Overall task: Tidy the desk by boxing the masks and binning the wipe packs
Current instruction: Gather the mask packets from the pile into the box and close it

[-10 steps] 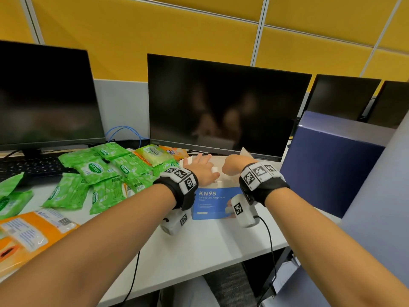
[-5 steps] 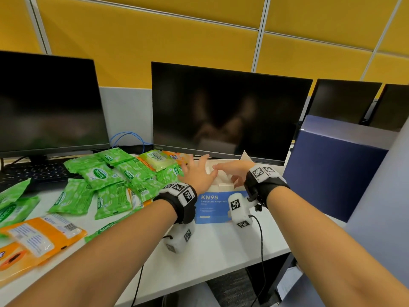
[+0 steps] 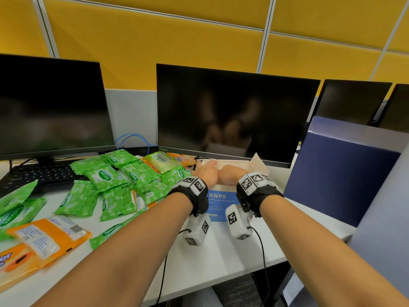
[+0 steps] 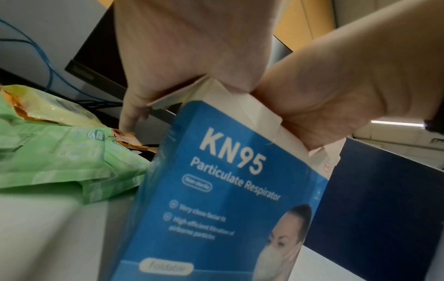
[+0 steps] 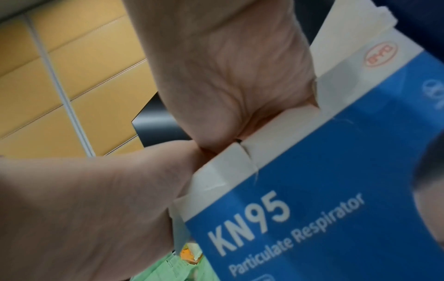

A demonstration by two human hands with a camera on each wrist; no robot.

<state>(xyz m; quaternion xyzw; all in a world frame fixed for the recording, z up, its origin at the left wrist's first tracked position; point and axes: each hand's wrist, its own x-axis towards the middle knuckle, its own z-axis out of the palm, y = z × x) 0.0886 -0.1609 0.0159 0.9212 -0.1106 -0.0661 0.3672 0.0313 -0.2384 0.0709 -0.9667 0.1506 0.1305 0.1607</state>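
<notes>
The blue KN95 mask box (image 3: 218,200) stands on the white desk (image 3: 221,258) in front of the middle monitor, its top flap (image 3: 256,165) up. My left hand (image 3: 205,171) and right hand (image 3: 230,173) sit side by side on its open top. The heels of both palms press on the front rim. In the left wrist view my left hand (image 4: 192,47) covers the box (image 4: 228,190), with one straight finger down its left side. In the right wrist view my right hand (image 5: 228,76) reaches into the box (image 5: 324,180), fingers hidden. Green wipe packs (image 3: 115,173) lie to the left.
Orange wipe packs (image 3: 44,238) lie at the near left. A keyboard (image 3: 39,173) and two dark monitors (image 3: 234,116) line the back. A tall dark blue container (image 3: 338,173) stands right of the box. A blue cable (image 3: 132,138) loops behind the packs.
Half a second ago both hands lay with fingers spread flat over the box top. Now they are drawn together, and their fingers dip into the opening.
</notes>
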